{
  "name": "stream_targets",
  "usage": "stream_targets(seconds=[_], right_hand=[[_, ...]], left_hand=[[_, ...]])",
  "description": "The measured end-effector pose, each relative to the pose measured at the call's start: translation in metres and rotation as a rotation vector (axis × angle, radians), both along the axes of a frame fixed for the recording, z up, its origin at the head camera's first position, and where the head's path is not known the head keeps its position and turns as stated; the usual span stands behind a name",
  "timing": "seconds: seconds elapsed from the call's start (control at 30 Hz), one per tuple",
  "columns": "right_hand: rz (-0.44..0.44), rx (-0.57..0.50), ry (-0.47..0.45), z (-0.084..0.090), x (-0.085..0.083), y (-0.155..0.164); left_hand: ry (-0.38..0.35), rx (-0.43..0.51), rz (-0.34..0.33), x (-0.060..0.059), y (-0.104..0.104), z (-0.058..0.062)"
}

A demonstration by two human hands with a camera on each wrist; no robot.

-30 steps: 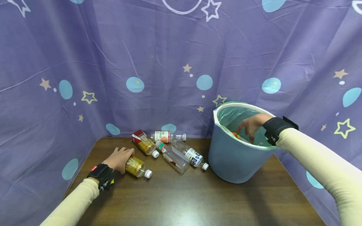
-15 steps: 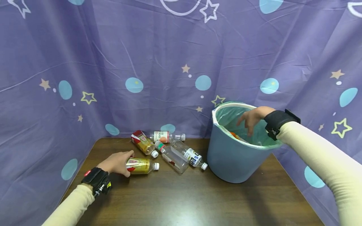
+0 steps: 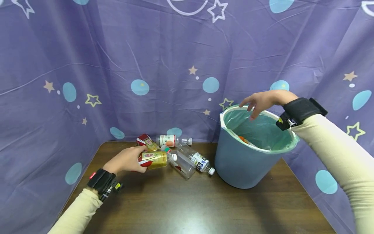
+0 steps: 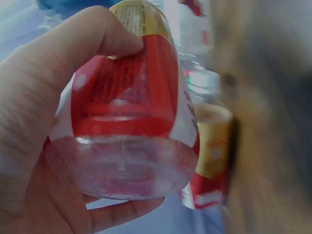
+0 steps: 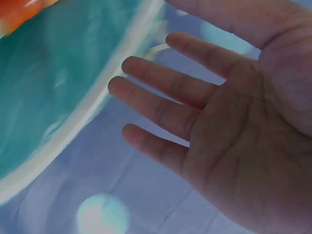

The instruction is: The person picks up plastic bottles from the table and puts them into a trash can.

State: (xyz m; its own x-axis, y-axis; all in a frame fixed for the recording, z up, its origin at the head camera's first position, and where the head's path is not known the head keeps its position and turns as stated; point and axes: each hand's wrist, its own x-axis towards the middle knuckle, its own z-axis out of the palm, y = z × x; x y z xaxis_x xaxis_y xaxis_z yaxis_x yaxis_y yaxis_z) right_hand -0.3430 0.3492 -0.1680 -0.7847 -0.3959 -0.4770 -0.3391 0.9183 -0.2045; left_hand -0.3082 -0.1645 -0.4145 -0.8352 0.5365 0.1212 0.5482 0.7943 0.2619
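Observation:
My left hand (image 3: 127, 160) grips a plastic bottle (image 3: 156, 160) with a red and gold label and a white cap, lifted off the table and lying level. In the left wrist view the thumb and fingers wrap round the bottle (image 4: 126, 97), its clear base towards the camera. Behind it lies a similar red and gold bottle (image 3: 147, 142), partly hidden. My right hand (image 3: 264, 100) hangs over the blue bin (image 3: 245, 165), fingers spread and holding nothing; the right wrist view shows its palm (image 5: 234, 141) beside the bin's white rim (image 5: 73, 122).
Beside the held bottle lie a clear bottle with a green band (image 3: 184, 165), one with a white and blue label (image 3: 200, 162), and one with a peach label (image 3: 168, 140). A green liner (image 3: 263, 130) lines the bin, with something orange (image 3: 242, 138) inside. A purple curtain (image 3: 175, 65) hangs behind.
My left hand has lifted the bottle off the table, moving it up and right as it turned level. My right hand has risen out of the bin to above its rim.

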Motion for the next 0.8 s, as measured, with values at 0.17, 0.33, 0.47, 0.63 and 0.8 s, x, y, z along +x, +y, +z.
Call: stream_targets(seconds=[0.17, 0.33, 0.47, 0.63, 0.8], right_hand=[[0.002, -0.123, 0.135, 0.015, 0.018, -0.029], [0.034, -0.18, 0.33, 0.01, 0.037, -0.069], [0.093, -0.192, 0.44, -0.008, 0.051, -0.1], [0.201, -0.17, 0.532, -0.042, 0.07, -0.131], [0.35, -0.102, 0.752, -0.079, 0.086, -0.149]], left_hand=[[0.097, 0.044, -0.03, 0.002, 0.023, 0.022], [0.199, 0.077, -0.064, 0.008, 0.049, 0.041], [0.256, 0.126, -0.092, 0.012, 0.068, 0.051], [0.301, 0.179, -0.133, 0.015, 0.087, 0.063], [0.346, 0.187, -0.155, 0.019, 0.101, 0.073]])
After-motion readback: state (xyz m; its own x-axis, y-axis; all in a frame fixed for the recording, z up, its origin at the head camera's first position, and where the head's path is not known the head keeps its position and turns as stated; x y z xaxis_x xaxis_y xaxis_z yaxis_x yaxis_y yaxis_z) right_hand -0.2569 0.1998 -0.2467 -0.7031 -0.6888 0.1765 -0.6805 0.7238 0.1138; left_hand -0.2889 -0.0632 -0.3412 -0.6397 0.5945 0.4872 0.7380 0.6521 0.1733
